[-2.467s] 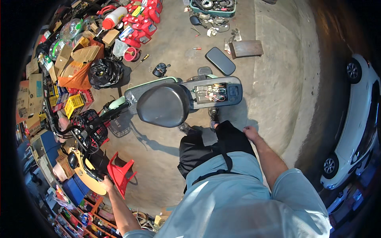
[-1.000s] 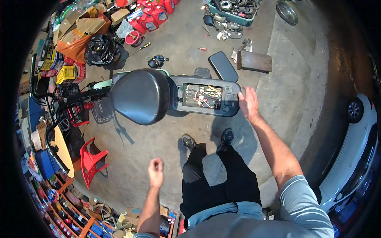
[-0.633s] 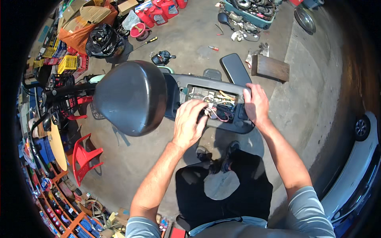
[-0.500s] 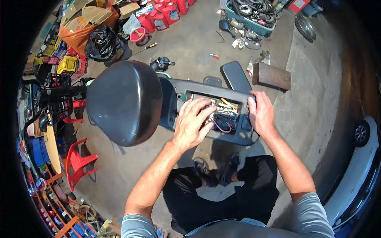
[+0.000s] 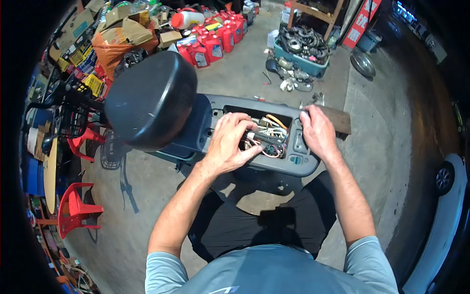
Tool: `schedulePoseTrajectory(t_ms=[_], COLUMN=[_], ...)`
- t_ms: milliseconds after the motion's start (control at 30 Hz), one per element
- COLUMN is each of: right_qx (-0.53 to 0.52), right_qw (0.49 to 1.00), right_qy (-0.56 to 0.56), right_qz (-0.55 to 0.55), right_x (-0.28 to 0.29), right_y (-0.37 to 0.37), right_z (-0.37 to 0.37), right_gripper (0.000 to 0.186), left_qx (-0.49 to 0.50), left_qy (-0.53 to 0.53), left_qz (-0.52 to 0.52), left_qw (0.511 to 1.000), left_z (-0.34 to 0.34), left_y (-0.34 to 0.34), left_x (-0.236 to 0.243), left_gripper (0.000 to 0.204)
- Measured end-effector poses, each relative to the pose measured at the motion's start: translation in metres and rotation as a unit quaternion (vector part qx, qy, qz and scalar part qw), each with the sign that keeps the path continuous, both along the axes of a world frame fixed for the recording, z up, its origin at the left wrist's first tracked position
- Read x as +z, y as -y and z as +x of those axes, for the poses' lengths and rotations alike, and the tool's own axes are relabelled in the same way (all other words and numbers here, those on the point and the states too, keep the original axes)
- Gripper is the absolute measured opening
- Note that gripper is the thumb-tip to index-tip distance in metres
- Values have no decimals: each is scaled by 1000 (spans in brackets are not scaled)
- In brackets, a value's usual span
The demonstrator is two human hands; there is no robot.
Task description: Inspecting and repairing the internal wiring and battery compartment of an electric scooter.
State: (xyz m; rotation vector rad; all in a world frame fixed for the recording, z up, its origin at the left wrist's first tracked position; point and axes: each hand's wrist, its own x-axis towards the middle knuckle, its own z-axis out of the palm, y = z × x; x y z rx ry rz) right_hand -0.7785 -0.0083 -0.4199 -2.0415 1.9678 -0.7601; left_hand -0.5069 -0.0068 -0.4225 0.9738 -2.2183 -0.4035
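Note:
A scooter body point(image 5: 223, 100) lies across in front of me, its black seat point(image 5: 147, 105) tipped up on the left. Its open compartment point(image 5: 235, 109) holds tangled wires point(image 5: 274, 128), white, orange and dark. My left hand point(image 5: 226, 142) reaches over the compartment's left part, fingers bent down toward the wires and thumb held apart. A dark cable or part runs beside its fingertips; I see no clear grip on it. My right hand point(image 5: 318, 130) is curled over the body's rear right corner, its fingers bent onto the rim.
A wooden block point(image 5: 338, 120) stands beyond my right hand. Farther back are a teal bin of metal parts point(image 5: 298, 58) and red bottles point(image 5: 213, 49). Red plastic chairs point(image 5: 78, 208) stand at left, near cluttered shelves. A light-coloured car point(image 5: 440, 215) is parked at far right.
My view has tilted up and shifted. My left hand's fingers have bent farther down into the compartment. The right hand keeps its place on the rear corner. The loose black pad is no longer seen.

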Motion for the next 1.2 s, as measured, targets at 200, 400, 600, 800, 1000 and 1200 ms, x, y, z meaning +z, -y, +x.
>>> schedulePoseTrajectory(t_ms=[200,400,600,800,1000,1200], right_qx=[-15,-25,-18,-23,-22,-20], right_qw=[1000,1000,1000,999,999,999], right_qy=[10,6,13,21,24,29], right_qz=[9,3,3,8,2,-4], right_x=[0,-3,-4,-1,0,-2], right_y=[1,0,-1,-3,-4,-4], right_z=[0,-3,-3,-2,-1,-2], right_gripper=[32,32,32,33,33,32], left_qx=[5,29,42,58,68,72], left_qy=[13,16,-33,-52,-74,-95], left_qz=[16,-12,2,3,44,73], left_qw=[1000,999,999,997,994,990], left_z=[-10,-15,-19,-20,-20,-19], left_y=[1,14,29,34,33,32], left_x=[1,-4,-11,-18,-15,-13], left_gripper=[42,22,17,19,21,23])
